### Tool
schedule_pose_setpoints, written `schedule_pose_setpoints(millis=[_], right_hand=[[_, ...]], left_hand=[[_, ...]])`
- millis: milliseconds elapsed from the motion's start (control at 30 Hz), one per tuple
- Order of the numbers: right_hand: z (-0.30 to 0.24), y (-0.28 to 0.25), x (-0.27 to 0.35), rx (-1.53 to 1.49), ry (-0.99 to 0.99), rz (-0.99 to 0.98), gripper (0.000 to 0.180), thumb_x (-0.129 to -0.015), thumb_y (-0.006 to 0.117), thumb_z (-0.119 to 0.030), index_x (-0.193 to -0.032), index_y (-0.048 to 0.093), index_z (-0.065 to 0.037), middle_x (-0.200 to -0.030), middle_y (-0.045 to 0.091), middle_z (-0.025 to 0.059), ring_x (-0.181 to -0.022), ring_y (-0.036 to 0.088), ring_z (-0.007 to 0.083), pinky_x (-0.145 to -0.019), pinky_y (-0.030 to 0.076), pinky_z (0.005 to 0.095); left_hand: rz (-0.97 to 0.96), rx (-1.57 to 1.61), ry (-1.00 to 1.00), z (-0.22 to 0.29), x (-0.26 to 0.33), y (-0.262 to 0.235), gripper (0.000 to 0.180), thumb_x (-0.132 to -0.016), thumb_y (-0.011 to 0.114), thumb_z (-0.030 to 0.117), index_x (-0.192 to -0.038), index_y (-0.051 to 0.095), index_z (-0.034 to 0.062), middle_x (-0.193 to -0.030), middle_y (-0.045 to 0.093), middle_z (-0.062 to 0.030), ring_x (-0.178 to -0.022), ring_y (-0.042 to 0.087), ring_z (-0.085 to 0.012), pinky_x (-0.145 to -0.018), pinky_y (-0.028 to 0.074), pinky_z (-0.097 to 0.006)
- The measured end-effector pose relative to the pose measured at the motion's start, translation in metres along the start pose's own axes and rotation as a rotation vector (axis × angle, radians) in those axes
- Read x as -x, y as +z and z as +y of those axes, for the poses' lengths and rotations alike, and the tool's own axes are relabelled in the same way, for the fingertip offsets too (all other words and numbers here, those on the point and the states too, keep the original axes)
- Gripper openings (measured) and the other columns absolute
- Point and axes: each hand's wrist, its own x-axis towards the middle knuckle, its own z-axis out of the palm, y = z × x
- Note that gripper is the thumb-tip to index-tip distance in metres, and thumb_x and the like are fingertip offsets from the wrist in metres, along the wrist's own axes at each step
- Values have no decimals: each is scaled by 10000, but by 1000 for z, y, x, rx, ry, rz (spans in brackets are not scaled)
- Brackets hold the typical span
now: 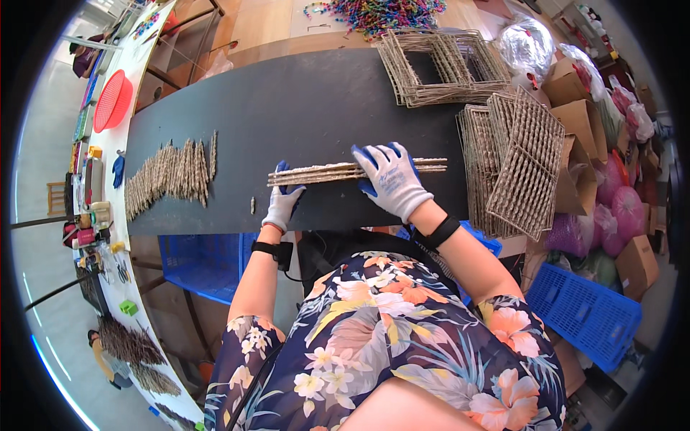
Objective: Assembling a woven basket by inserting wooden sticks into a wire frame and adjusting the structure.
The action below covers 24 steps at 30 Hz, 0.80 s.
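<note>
Both my hands wear white gloves with blue palms. A few thin beige woven panels (323,174), seen edge-on, are held across in front of me above the dark table (287,108). My left hand (284,202) grips their left end, with fingers behind and the thumb in front. Further right, my right hand (394,181) is wrapped over the top edge, its fingers on the far side. To the left lies a row of short twisted beige rope sticks (172,172). One small loose piece (252,205) lies near my left hand.
Stacked woven grid panels (528,165) lean at the table's right end, with open square frames (445,68) behind them. Blue crates (586,309) stand below right and under the table. Cardboard boxes and bags crowd the right. A red basket (110,100) sits on the left bench.
</note>
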Motion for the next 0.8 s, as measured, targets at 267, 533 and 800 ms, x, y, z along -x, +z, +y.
schedule_pose_setpoints(millis=[267,533,800], right_hand=[[1,-9,-16,-21,51,-183,536,-894,699,-327,-1375,542,-150,-1262,640,91,-1171,619,266,-1026,437,408],[37,-29,-114,-421,-39,-482,469,-860,721,-265,-1294,605,-128,-1165,704,157,-1113,660,345,-958,520,409],[6,68,-145,-173,98,-66,606,-965,600,-420,-1472,474,-113,-1489,504,137,-1422,417,301,-1209,203,542]], left_hand=[[119,-508,-106,29,0,5,670,-849,799,123,-1437,490,35,-1332,629,-112,-1252,583,-238,-1021,486,-370],[-10,114,-112,50,26,-57,405,-917,688,-40,-1308,584,-20,-1202,691,-79,-1079,664,-172,-949,562,-314],[212,196,-215,3,6,-92,210,-978,644,56,-1184,633,17,-1069,698,-61,-942,692,-165,-819,599,-324]])
